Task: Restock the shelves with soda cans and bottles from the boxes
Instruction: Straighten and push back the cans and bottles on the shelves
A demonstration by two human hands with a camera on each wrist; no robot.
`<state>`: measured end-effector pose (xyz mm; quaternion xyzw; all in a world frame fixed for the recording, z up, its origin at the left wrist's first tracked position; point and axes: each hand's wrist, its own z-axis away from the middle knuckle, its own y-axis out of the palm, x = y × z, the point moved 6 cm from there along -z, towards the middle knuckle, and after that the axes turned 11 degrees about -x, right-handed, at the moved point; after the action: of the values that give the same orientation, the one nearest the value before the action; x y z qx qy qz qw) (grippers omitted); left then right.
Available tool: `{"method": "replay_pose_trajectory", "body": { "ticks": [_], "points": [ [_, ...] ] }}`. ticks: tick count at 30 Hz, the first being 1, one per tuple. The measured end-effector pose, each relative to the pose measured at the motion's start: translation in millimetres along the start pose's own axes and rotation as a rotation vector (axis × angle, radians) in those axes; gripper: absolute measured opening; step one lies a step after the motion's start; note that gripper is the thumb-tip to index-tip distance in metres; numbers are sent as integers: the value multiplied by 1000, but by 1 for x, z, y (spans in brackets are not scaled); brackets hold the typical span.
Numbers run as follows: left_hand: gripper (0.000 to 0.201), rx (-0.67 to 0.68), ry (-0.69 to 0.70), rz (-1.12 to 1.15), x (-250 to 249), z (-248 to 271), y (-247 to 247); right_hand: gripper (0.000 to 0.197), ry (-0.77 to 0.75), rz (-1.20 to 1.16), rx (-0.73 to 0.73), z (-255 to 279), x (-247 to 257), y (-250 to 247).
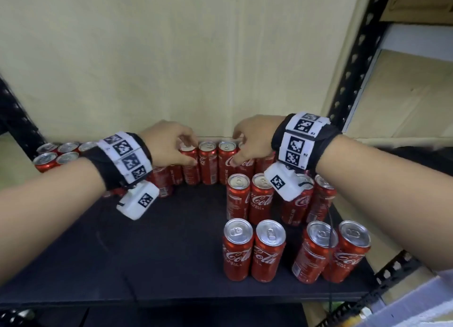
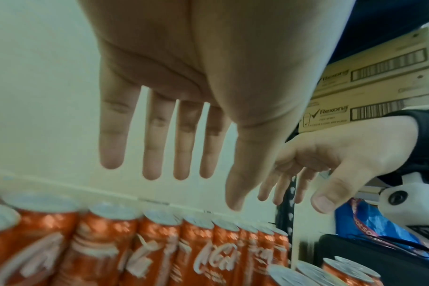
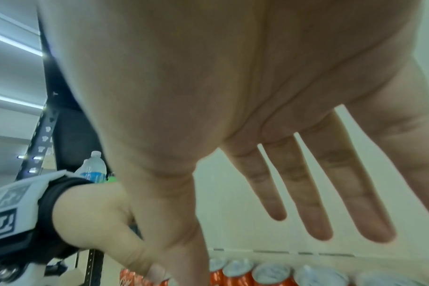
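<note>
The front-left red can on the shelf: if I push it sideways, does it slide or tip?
The front-left red can is tall and slim, so a high push probably tips it. It stands against its neighbour can, so a rightward topple likely knocks that. The tab looks unopened: probably full and heavy.

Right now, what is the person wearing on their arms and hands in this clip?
Both forearms are bare, with no sleeves or gloves. Each wrist carries a black wrist strap topped by white tiles printed with black square fiducial markers. Under each wrist hangs a white camera housing bearing its own marker; a thin black cable trails from the right one.
</note>
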<state>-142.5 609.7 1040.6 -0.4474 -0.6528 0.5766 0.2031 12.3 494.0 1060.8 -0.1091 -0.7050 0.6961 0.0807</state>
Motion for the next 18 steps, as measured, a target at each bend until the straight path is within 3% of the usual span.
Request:
{"method": "replay_pose_trajectory", "body": {
  "ticks": [3,5,12,18],
  "points": [
    [44,-142,-3,-38,39,7,-34,89,-1,-64,-89,-17,22,-15],
    [52,-158,-14,-122,65,8,-47,93,-5,-88,-110,-30,40,-18],
    [54,122,-208,-441,145,10,-50,86,-9,-113,-153,-75,110,7],
    [48,183,-219,-438,178,8,-30,64,-40,-144,-199,-99,167,36]
  ]
}}
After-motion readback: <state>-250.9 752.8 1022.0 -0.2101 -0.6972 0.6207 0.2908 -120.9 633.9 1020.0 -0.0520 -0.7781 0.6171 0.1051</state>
